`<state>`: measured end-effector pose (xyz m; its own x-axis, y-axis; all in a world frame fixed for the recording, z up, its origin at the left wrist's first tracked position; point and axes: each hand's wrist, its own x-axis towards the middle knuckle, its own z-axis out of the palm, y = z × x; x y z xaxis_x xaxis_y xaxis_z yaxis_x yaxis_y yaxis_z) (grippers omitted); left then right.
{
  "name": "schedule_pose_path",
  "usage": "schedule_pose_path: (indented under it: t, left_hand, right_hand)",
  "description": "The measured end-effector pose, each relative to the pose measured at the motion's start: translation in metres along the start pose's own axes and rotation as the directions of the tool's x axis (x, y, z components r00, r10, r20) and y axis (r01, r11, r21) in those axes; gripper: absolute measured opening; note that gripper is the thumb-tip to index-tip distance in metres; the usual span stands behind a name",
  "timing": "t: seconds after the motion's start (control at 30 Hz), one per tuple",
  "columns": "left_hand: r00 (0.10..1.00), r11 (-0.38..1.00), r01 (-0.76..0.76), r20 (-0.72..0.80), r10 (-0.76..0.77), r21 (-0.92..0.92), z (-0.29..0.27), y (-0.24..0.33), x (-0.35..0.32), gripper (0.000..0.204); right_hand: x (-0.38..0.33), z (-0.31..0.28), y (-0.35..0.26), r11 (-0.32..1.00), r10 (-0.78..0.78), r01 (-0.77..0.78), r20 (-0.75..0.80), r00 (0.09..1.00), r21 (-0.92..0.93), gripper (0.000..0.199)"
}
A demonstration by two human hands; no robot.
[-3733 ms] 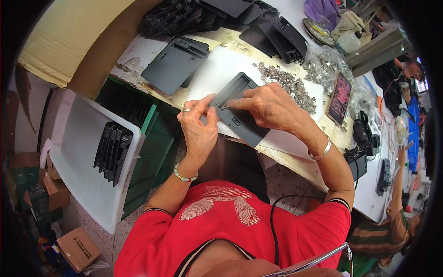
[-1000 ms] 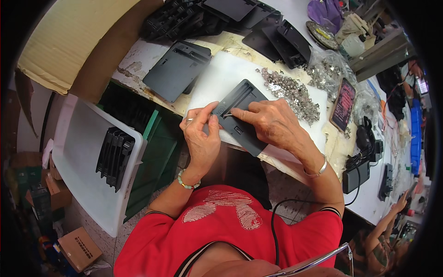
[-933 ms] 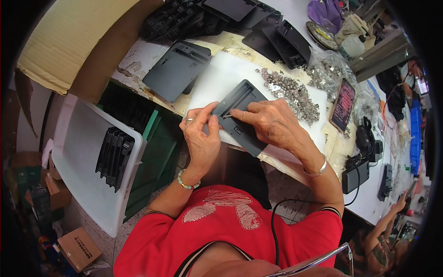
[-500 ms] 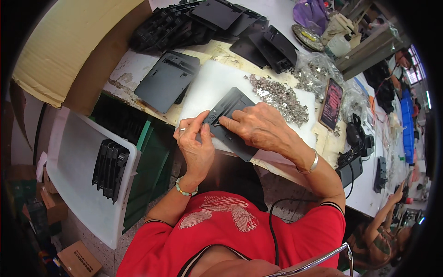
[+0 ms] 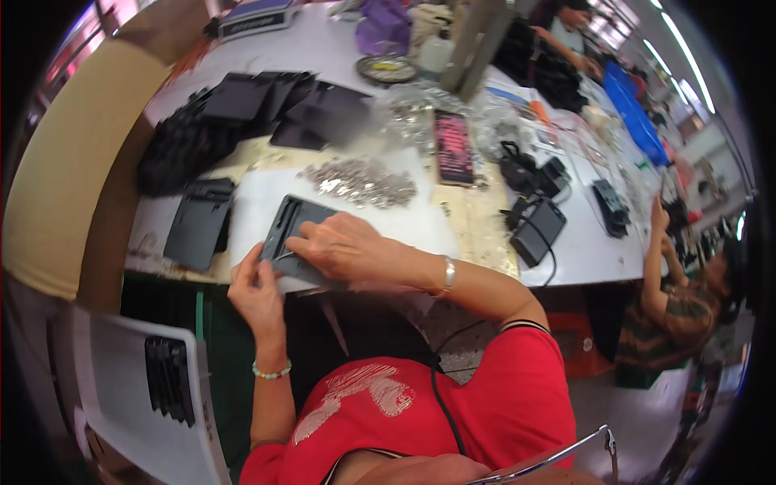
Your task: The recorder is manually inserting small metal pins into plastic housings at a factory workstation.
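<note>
A flat black plastic panel (image 5: pixel 293 217) with a slotted recess lies tilted on a white foam sheet (image 5: pixel 250 212) at the table's near edge. My left hand (image 5: pixel 259 295) grips the panel's near left corner between thumb and fingers. Over the panel's middle, my right hand (image 5: pixel 339 246) has its fingers curled and its fingertips pressed to the recess; anything they pinch is hidden. Just beyond the panel, a pile of small shiny metal clips (image 5: pixel 364 183) is spread on the foam. Another black panel (image 5: pixel 198 226) rests on the table to the left.
Stacked black panels (image 5: pixel 234 101) stand at the back left, beside a large cardboard box (image 5: pixel 61 170). Right of the clips lie a phone (image 5: pixel 454 147) and a black power adapter (image 5: pixel 537 233). A white bin (image 5: pixel 121 380) holds black parts at lower left. A co-worker (image 5: pixel 671 311) sits at right.
The whole view has swung to the right, so the table and my hands sit further left in it. Both hands remain on the same panel, the right one's fingers still curled over it.
</note>
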<state>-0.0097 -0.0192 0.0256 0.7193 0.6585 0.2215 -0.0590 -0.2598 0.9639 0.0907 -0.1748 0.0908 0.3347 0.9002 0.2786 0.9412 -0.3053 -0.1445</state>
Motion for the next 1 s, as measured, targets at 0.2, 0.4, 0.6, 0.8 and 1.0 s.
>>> schedule_pose_path:
  t: [0.2,0.4,0.6,0.8,1.0]
  left_hand:
    - [0.997,0.995,0.071,0.046,-0.068,-0.068,-0.004,-0.004,0.004,0.028]
    - [0.984,0.983,0.146,0.115,-0.133,-0.115,-0.011,0.007,0.009,0.028]
    - [0.994,0.996,0.045,0.098,-0.052,0.073,-0.019,0.006,0.020,0.027]
    - [0.974,0.907,-0.226,0.108,0.200,0.356,-0.004,0.004,0.032,0.025]
    - [0.973,0.910,-0.218,0.005,0.231,0.353,0.003,0.013,0.021,0.024]
  right_hand:
    - [-0.010,0.006,0.039,0.966,0.256,-0.240,-0.220,0.941,0.095,0.009]
    - [-0.022,0.017,0.060,0.922,0.376,-0.387,-0.212,0.902,-0.012,0.010]
    - [-0.023,0.022,0.068,0.922,0.386,-0.383,-0.240,0.891,0.059,0.006]
    - [-0.032,0.023,0.090,0.888,0.459,-0.401,-0.368,0.809,0.227,0.010]
    - [-0.029,0.000,0.087,0.816,0.558,-0.471,-0.244,0.793,0.335,0.013]
